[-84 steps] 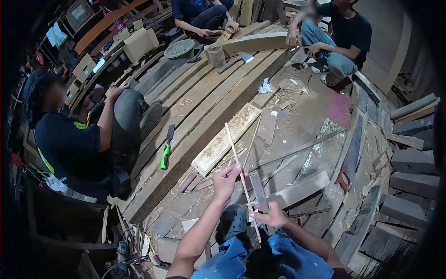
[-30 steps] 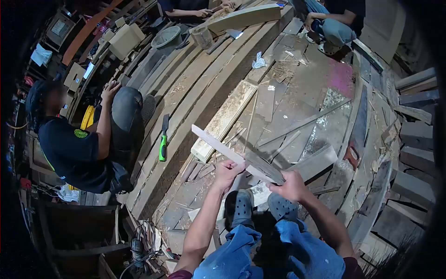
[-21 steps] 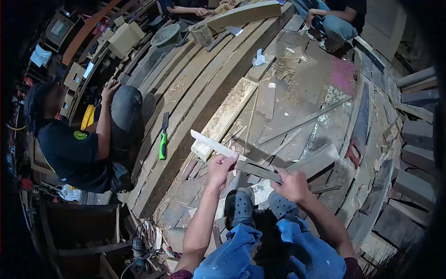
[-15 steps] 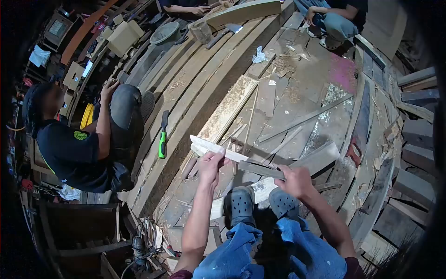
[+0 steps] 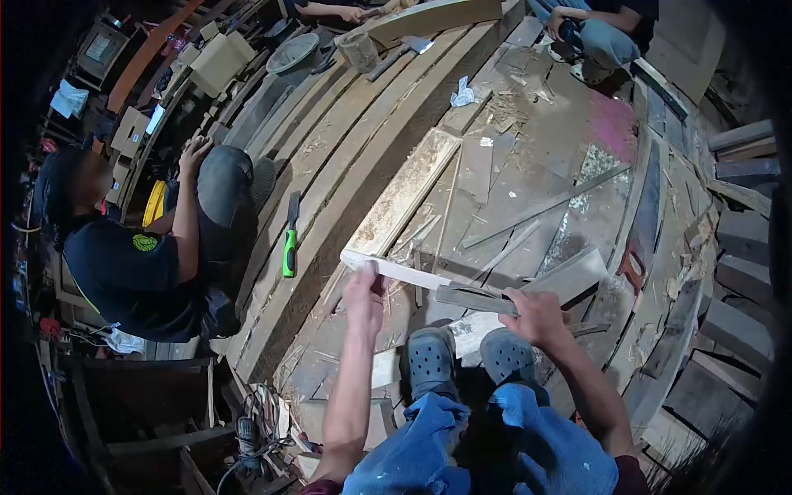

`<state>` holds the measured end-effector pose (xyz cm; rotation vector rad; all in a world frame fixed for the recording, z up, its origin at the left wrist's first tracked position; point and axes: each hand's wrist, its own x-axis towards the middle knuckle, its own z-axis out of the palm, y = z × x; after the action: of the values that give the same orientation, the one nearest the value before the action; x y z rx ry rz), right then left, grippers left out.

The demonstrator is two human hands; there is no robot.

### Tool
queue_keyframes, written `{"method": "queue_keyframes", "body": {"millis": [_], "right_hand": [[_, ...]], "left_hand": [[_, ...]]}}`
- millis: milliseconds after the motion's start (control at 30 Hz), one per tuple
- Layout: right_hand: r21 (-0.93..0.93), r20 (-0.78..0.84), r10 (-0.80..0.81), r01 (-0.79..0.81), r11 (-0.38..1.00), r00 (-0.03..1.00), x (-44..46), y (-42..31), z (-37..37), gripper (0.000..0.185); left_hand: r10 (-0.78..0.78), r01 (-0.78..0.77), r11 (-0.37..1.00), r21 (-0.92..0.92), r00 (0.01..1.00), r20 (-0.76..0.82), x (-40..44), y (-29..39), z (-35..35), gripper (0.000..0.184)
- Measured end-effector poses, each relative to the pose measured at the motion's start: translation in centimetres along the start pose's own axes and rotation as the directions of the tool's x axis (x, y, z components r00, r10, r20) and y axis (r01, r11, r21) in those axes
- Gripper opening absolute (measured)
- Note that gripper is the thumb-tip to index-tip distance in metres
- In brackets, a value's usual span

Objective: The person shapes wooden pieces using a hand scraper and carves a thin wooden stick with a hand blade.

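My right hand is closed around a narrow grey wooden piece, held above my shoes. From its left end a long, thin pale strip runs leftward; how the two are joined I cannot make out. My left hand is at the strip's far left part, fingers curled against it and smeared by motion. Close behind that end lies a pale board covered in sawdust, and the strip partly overlaps its near end in view.
A green-handled chisel lies on the thick beams at left, near a seated person. An axe rests farther back. A red-handled saw lies at right. Offcuts and shavings cover the floor. Another person crouches at the back.
My left hand has slid left and down along the pale strip, toward its end. My right hand, with the grey piece, has shifted slightly to the right.
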<state>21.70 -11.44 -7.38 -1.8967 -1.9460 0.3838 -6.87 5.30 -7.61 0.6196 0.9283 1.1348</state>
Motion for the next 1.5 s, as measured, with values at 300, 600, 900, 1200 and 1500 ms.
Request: {"method": "queue_keyframes", "body": {"millis": [300, 600, 900, 1200, 1500], "right_hand": [[-0.013, 0.022, -0.01, 0.01, 1.0, 1.0, 0.1, -1.4, -0.5, 0.051], [-0.043, 0.08, -0.004, 0.008, 0.999, 0.997, -0.8, -0.4, 0.0, 0.048], [0.039, 0.255, 0.009, -0.02, 0.999, 0.967, 0.0, 1.2, 0.4, 0.038], [0.142, 0.399, -0.013, -0.047, 0.989, 0.917, 0.9, 6.6, 0.7, 0.04], [-0.072, 0.245, 0.244, -0.234, 0.97, 0.938, -2.4, 10.3, -1.0, 0.02]], "left_hand": [[-0.048, 0.052, 0.998, 0.044, 0.996, -0.082, -1.0, -1.6, 2.0, 0.016], [0.098, -0.171, 0.972, -0.163, 0.92, -0.38, 3.9, 1.8, -4.9, 0.022], [0.301, -0.657, -0.009, 0.754, 0.717, 0.629, -0.6, -0.5, -0.7, 0.051], [-0.309, -0.752, -0.187, 0.632, 0.656, 0.688, -2.9, -4.1, 1.6, 0.037], [-0.332, -0.596, -0.112, 0.795, 0.777, 0.535, -3.1, -3.7, -1.1, 0.022]]}}
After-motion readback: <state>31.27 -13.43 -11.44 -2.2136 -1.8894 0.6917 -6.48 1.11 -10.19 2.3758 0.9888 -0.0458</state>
